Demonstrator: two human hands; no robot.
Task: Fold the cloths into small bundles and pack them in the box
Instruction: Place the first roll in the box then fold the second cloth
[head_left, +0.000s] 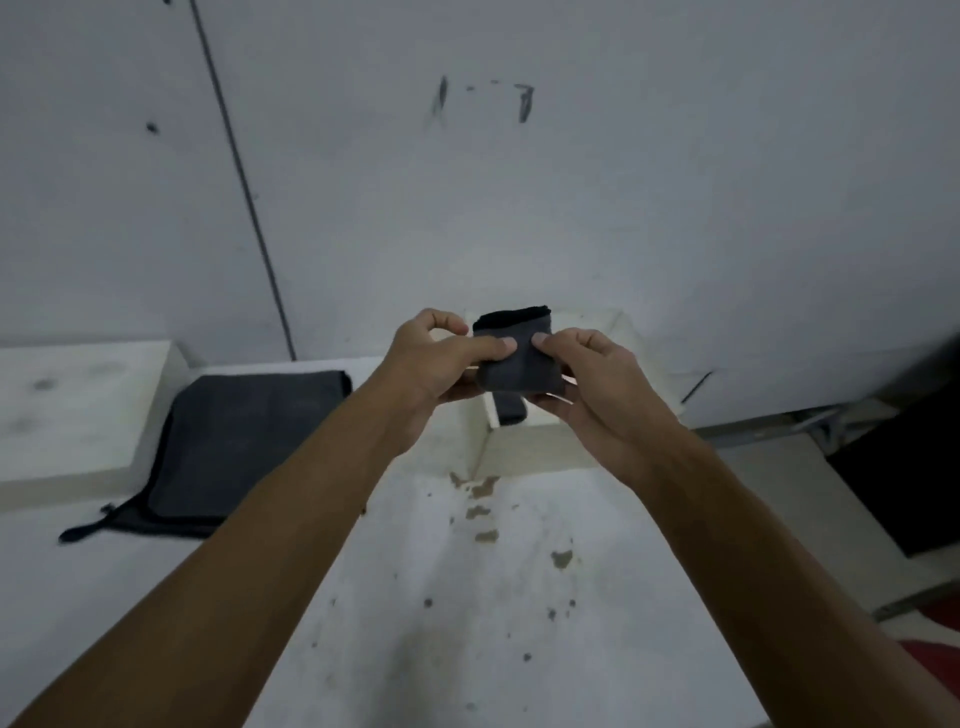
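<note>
A small dark grey folded cloth bundle is held up in the air between both hands, just above the open white box. My left hand pinches its left side with the thumb on top. My right hand grips its right side. Inside the box, below the bundle, a dark folded cloth shows partly. A stack of flat dark grey cloths lies on the white table to the left.
A white block or lid sits at the far left beside the stack. The white table surface is chipped and stained. A grey wall rises behind. A dark object and something red lie at the right edge.
</note>
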